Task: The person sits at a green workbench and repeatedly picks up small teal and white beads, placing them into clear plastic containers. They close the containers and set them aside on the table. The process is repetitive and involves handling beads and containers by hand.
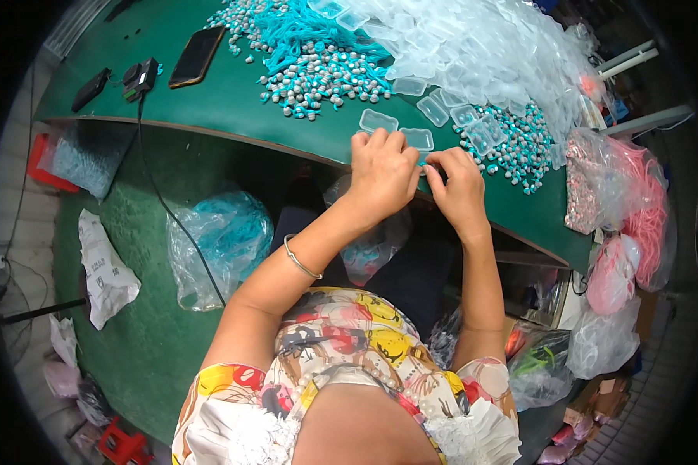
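- The left hand is right at the desk's near edge, fingers bent and close together against two shallow clear pieces; from here I can't tell whether it grips them.
- Those pieces lie side by side, just inside that near edge.
- The right hand is beside it, over the same edge, thumb and forefinger drawn close; whatever sits between them is too small to make out.
- Just beyond the right hand, toward the desk's right end, there's a pile of teal-and-grey beads, a few clear boxes on top.
- A great heap of clear boxes covers the far right part.
- Left of that, teal cords lie among grey beads.
- A phone lies toward the left end.
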### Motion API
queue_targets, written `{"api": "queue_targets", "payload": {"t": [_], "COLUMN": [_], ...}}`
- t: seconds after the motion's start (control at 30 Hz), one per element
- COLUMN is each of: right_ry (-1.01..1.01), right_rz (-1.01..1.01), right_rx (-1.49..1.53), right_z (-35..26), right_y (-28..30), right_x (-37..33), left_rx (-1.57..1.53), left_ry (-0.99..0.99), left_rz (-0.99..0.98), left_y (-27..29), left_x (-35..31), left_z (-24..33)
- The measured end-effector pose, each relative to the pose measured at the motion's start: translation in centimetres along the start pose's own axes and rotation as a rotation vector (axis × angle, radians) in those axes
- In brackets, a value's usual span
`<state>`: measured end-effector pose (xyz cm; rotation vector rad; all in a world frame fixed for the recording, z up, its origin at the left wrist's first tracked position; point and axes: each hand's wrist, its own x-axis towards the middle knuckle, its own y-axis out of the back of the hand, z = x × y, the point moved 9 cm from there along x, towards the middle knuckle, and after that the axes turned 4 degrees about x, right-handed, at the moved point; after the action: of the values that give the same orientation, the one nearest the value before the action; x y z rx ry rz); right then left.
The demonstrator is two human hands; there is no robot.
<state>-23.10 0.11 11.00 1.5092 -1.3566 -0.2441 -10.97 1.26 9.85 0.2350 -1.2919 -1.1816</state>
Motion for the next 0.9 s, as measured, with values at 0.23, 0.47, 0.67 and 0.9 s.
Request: {"api": "queue_targets", "payload": {"t": [0.23, 0.47, 0.67, 0.9], "right_ry": [0.145, 0.437, 0.457, 0.372], "right_rz": [0.061, 0.068, -0.006, -0.019], "right_rx": [-0.011, -0.338, -0.563, -0.676], "right_z": [-0.6, -2.6, -4.0, -1.9], "right_y": [0.4, -6.0, -8.0, -9.0], "right_x": [5.5, 14.6, 16.1, 13.7], "left_rx": [-0.021, -0.014, -0.038, -0.051], "left_ry": [-0.030, -0.070, -0.069, -0.068], "left_rz": [-0.053, -0.103, -0.061, -0.072], "left_y": [1.0, 0.3, 0.3, -0.2], "left_x": [0.0, -0.2, -0.5, -0.7], "left_z": [0.2, -0.3, -0.7, -0.6]}}
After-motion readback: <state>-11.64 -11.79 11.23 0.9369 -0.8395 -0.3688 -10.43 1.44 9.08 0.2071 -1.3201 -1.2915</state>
